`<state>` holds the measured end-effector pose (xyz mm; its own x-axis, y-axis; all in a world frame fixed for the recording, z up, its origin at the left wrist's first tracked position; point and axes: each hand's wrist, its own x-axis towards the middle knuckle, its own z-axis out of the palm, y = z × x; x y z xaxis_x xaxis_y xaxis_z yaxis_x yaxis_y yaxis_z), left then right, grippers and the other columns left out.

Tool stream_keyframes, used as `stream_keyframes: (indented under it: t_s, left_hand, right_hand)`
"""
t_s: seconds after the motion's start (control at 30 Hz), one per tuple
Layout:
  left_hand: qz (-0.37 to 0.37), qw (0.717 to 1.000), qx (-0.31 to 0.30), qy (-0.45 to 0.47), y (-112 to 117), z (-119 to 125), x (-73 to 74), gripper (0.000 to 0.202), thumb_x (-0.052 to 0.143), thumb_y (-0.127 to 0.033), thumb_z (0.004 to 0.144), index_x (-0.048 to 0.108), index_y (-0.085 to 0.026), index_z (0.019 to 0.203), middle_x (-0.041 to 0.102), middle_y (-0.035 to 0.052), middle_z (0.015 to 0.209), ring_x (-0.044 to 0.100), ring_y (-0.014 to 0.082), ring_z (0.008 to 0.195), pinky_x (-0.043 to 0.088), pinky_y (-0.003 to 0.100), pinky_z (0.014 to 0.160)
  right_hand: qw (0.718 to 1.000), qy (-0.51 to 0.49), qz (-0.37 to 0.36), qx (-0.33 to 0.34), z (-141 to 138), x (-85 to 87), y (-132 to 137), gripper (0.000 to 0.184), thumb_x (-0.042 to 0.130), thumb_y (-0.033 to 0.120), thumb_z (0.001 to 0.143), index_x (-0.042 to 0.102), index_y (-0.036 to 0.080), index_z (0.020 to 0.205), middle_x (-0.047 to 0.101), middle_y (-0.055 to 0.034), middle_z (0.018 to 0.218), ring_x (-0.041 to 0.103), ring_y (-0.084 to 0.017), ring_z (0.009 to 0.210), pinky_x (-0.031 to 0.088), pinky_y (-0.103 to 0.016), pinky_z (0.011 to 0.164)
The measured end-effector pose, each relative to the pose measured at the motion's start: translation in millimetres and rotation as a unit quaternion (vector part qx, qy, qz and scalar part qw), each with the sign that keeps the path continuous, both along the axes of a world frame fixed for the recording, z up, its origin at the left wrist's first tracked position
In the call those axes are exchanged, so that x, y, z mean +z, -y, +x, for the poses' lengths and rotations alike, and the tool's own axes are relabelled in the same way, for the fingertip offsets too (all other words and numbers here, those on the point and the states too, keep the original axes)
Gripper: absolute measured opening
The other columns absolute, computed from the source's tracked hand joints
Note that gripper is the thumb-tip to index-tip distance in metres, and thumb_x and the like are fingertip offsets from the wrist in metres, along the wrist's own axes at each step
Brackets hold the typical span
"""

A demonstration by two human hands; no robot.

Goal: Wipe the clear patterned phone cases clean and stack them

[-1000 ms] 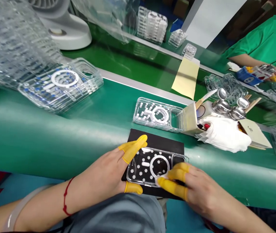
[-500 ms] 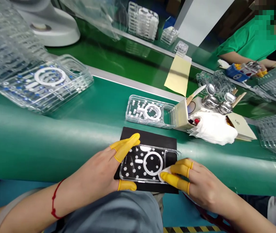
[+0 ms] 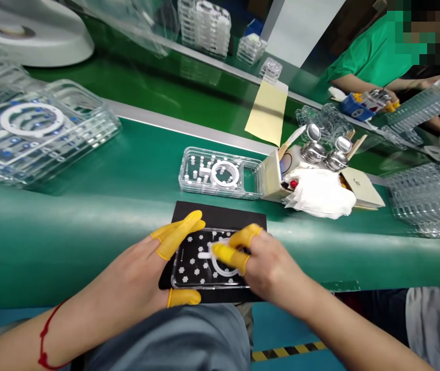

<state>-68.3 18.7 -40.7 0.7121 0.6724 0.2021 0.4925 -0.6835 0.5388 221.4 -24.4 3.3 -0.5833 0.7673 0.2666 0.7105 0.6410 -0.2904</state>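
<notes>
A transparent phone case (image 3: 192, 270) with a white ring and white flower dots lies on a black mat (image 3: 220, 214) on the green belt. My left hand (image 3: 134, 268), with yellow finger cots, grips the case's left side, its thumb below and its fingers above. My right hand (image 3: 270, 263), also wearing yellow cots, pinches a small white wipe (image 3: 217, 242) against the ring area. The fingers hide much of the ring.
A stack of transparent cases (image 3: 42, 129) lies at left, and another case (image 3: 220, 172) lies beyond the mat. Steel dispensers (image 3: 313, 152) and crumpled tissue (image 3: 320, 193) stand right. A co-worker's green sleeve (image 3: 367, 67) shows across the far belt.
My right hand has moved left and up from the case's lower right edge onto the ring area, taking the wipe along. The view has shifted, and the left hand keeps its hold.
</notes>
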Motion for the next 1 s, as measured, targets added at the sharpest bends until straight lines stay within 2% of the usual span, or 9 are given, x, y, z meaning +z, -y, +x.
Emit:
stream_keyframes:
  t_s: [0.1, 0.2, 0.3, 0.43, 0.6, 0.73, 0.83, 0.93, 1.0]
  left_hand:
    - [-0.008, 1.0, 0.006, 0.002, 1, -1, -2.5, 0.085, 0.057, -0.069, 0.1, 0.025, -0.028, 0.167, 0.053, 0.0114, 0.163, 0.056, 0.0309, 0.146, 0.051, 0.042, 0.119]
    - [-0.005, 1.0, 0.006, 0.006, 2, 1, -3.3, 0.083, 0.054, -0.068, 0.102, 0.022, -0.029, 0.168, 0.052, 0.0093, 0.163, 0.056, 0.0285, 0.146, 0.048, 0.04, 0.121]
    - [0.01, 1.0, 0.001, 0.005, 3, 2, -4.2, 0.082, 0.052, -0.068, 0.103, 0.021, -0.029, 0.169, 0.054, 0.0082, 0.162, 0.055, 0.0287, 0.146, 0.048, 0.04, 0.122]
    - [-0.003, 1.0, 0.017, -0.003, 4, -1, -5.3, 0.087, 0.056, -0.073, 0.099, 0.025, -0.03, 0.168, 0.055, 0.0082, 0.161, 0.06, 0.0299, 0.142, 0.051, 0.041, 0.118]
    - [-0.012, 1.0, 0.022, -0.008, 2, -1, -1.4, 0.086, 0.059, -0.073, 0.097, 0.03, -0.03, 0.165, 0.058, 0.009, 0.16, 0.063, 0.0317, 0.139, 0.051, 0.044, 0.119]
    - [-0.018, 1.0, 0.016, -0.016, 0, 1, 0.7, 0.086, 0.063, -0.07, 0.096, 0.028, -0.031, 0.165, 0.058, 0.0106, 0.159, 0.065, 0.034, 0.137, 0.054, 0.048, 0.116]
    - [-0.023, 1.0, 0.014, -0.012, 1, 1, -0.9, 0.088, 0.064, -0.069, 0.096, 0.027, -0.031, 0.166, 0.056, 0.0107, 0.16, 0.064, 0.0357, 0.137, 0.055, 0.05, 0.114]
    - [-0.002, 1.0, 0.013, -0.008, 4, 2, 1.7, 0.088, 0.066, -0.064, 0.097, 0.026, -0.029, 0.167, 0.058, 0.0116, 0.159, 0.063, 0.0365, 0.138, 0.056, 0.048, 0.114]
    - [0.018, 1.0, 0.011, -0.006, 3, 4, 9.9, 0.085, 0.065, -0.056, 0.099, 0.024, -0.026, 0.168, 0.059, 0.0131, 0.157, 0.066, 0.0358, 0.135, 0.057, 0.046, 0.112]
  right_hand:
    - [0.995, -0.019, -0.081, 0.05, 4, 11.5, 11, 0.029, 0.047, 0.02, 0.113, 0.074, 0.021, 0.125, 0.072, -0.0042, 0.098, 0.065, -0.018, 0.086, 0.056, -0.029, 0.077]
    - [0.992, -0.009, -0.124, 0.029, 20, 20.8, 27, 0.033, 0.044, 0.018, 0.113, 0.072, 0.022, 0.128, 0.073, -0.0049, 0.098, 0.067, -0.018, 0.086, 0.057, -0.028, 0.076]
    - [0.997, -0.005, -0.073, 0.014, 17, 12.9, 30, 0.035, 0.042, 0.014, 0.112, 0.073, 0.019, 0.129, 0.074, -0.0066, 0.099, 0.066, -0.02, 0.086, 0.059, -0.031, 0.078]
    - [0.996, 0.039, 0.043, -0.072, -2, -5.4, 15, 0.04, 0.04, 0.002, 0.105, 0.074, 0.012, 0.125, 0.072, -0.0092, 0.096, 0.062, -0.022, 0.087, 0.06, -0.034, 0.079]
    - [0.983, 0.08, 0.108, -0.124, 10, -2.2, 8, 0.04, 0.042, -0.001, 0.1, 0.078, 0.015, 0.108, 0.059, -0.0067, 0.078, 0.052, -0.022, 0.071, 0.054, -0.03, 0.059]
    - [0.983, 0.085, 0.094, -0.136, 24, 11.0, 17, 0.037, 0.045, -0.002, 0.095, 0.078, 0.015, 0.094, 0.055, -0.0061, 0.073, 0.049, -0.021, 0.064, 0.053, -0.031, 0.055]
    - [0.983, 0.049, 0.057, -0.166, 30, 19.1, 26, 0.027, 0.052, 0.003, 0.097, 0.077, 0.015, 0.1, 0.063, -0.0074, 0.079, 0.058, -0.02, 0.067, 0.058, -0.031, 0.059]
    - [0.97, -0.027, 0.028, -0.241, 38, 23.7, 32, 0.018, 0.062, 0.015, 0.101, 0.077, 0.02, 0.111, 0.072, -0.0082, 0.097, 0.071, -0.021, 0.082, 0.062, -0.031, 0.068]
    - [0.95, -0.097, 0.015, -0.297, 41, 25.7, 34, 0.015, 0.068, 0.02, 0.101, 0.078, 0.027, 0.111, 0.076, -0.0049, 0.104, 0.075, -0.021, 0.09, 0.063, -0.032, 0.075]
